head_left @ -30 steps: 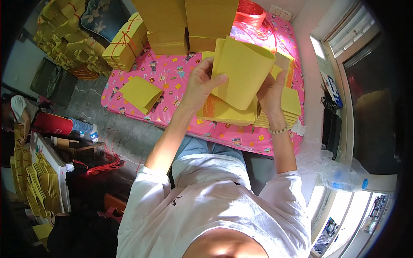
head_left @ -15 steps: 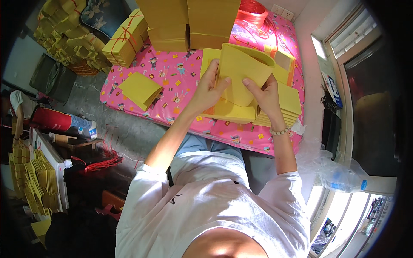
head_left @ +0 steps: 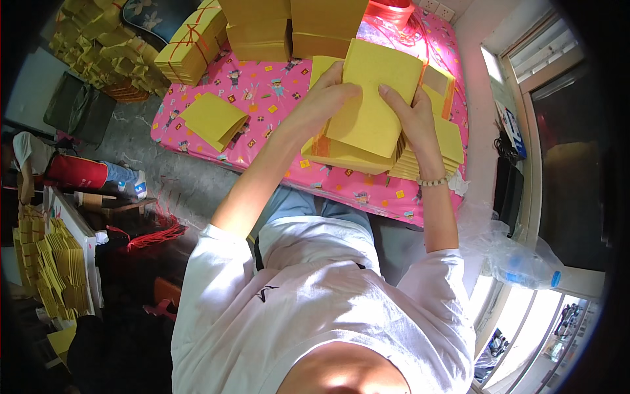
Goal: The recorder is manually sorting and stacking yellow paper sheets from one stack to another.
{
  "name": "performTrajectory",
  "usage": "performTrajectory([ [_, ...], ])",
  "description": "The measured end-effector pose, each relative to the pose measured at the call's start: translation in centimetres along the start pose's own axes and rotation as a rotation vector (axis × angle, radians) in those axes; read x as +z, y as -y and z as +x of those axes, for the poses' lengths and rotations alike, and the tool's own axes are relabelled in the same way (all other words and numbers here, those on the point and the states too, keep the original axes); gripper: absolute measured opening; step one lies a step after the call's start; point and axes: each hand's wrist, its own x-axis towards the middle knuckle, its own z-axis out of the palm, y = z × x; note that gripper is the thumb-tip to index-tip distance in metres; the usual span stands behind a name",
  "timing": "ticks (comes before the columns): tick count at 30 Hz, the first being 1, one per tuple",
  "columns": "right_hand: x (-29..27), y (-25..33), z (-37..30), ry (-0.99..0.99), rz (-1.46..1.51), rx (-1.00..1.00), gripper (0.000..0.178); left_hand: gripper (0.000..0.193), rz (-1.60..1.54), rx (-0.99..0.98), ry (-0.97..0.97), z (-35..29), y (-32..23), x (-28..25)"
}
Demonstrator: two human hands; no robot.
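Note:
Both hands hold a yellow folded paper sheet (head_left: 379, 108), which lies nearly flat between them above the pink patterned cover (head_left: 275, 125). My left hand (head_left: 331, 95) grips its left edge with the thumb on top. On the right edge is my right hand (head_left: 412, 118), thumb on the face and fingers partly hidden behind. Below the held sheet is a pile of yellow folded paper (head_left: 357, 163) with an orange patch on its left edge. Beside my right wrist sits another yellow paper stack (head_left: 447, 146). A single folded yellow sheet (head_left: 213, 121) lies apart to the left.
Tall yellow stacks (head_left: 259, 41) and a red-tied bundle (head_left: 191, 46) stand at the back, near a red strap coil (head_left: 392, 12). Another person (head_left: 31, 157) sits far left, by more yellow stacks (head_left: 62, 269). Plastic wrapping (head_left: 522, 266) lies by the window at right.
The held sheet was bowed, with a gap at its top edge; now it is flattened. Both hands have shifted a little farther away with it, still gripping.

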Motion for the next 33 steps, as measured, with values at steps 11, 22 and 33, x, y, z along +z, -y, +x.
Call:
performTrajectory([
  [11,-0.2,-0.9,-0.1,-0.037,0.148,0.089,0.034,0.032,-0.041,-0.061,0.006,0.5,1.6,0.0],
  [22,-0.4,-0.8,0.0,-0.015,0.059,0.072,0.032,0.031,0.018,-0.105,0.008,0.8,1.5,-0.1],
  [33,0.5,-0.1,-2.3,-0.012,-0.016,-0.129,0.036,0.025,-0.003,0.363,-0.109,-1.5,3.8,2.0],
])
